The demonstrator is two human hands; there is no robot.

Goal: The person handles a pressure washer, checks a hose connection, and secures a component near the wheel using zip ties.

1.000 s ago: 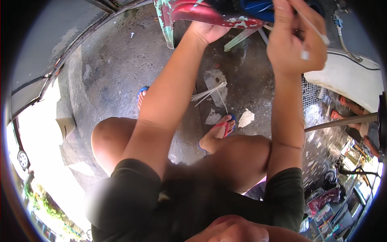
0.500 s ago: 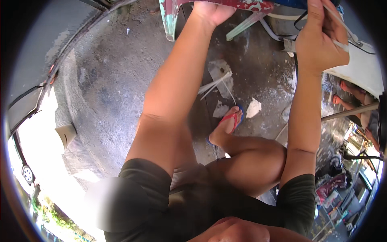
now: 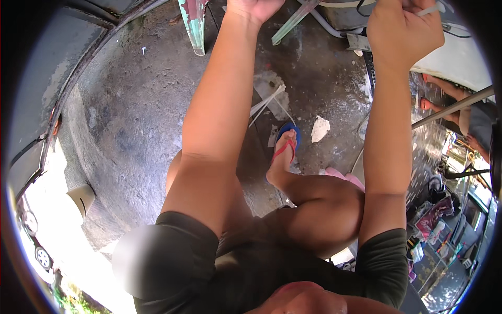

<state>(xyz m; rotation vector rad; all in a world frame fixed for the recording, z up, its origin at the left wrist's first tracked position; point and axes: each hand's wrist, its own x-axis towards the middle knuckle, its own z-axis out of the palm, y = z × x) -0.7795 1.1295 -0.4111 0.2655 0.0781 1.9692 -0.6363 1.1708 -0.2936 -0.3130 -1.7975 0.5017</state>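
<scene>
White narrow strip (image 3: 430, 10) at two o'clock, long axis eight-to-two, lies across curled, gripping fingers of right hand (image 3: 405, 34), the nearer one. Left hand (image 3: 255, 7) at twelve, fingers cropped, can't tell state; flaking teal-and-maroon tapered leg (image 3: 193, 29) near it, eleven o'clock. No readable brands, labels or writing.
</scene>
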